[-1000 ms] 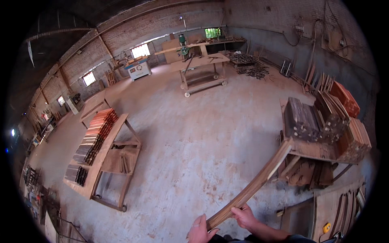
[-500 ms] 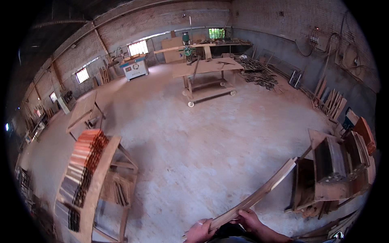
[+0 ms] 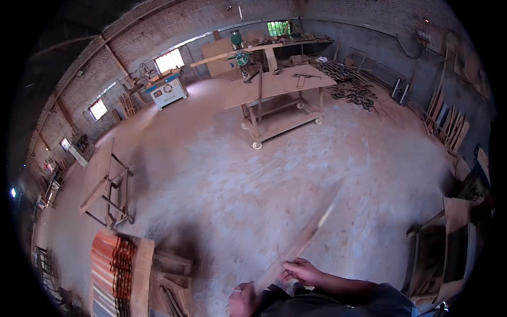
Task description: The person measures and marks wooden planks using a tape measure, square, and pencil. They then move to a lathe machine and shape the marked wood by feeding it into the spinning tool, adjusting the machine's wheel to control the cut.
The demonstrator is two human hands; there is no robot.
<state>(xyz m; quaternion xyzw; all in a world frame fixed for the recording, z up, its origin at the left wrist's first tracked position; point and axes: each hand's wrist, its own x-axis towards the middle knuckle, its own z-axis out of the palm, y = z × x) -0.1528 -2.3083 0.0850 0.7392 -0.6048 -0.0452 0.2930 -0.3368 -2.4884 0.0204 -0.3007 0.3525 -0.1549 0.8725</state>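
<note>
Your left hand and right hand both grasp the plank. It slants, blurred, above the floor, far end rightward.

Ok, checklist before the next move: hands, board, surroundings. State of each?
1. Left hand on board: ok, at near end.
2. Right hand on board: ok, farther along it than the left.
3. Board's far end apart from the wheeled table ahead: ok.
4. Board's far tip undamaged: cannot tell, blurred.
5. Whole orange stack in view: not ok, cut off by the lower edge.
</note>
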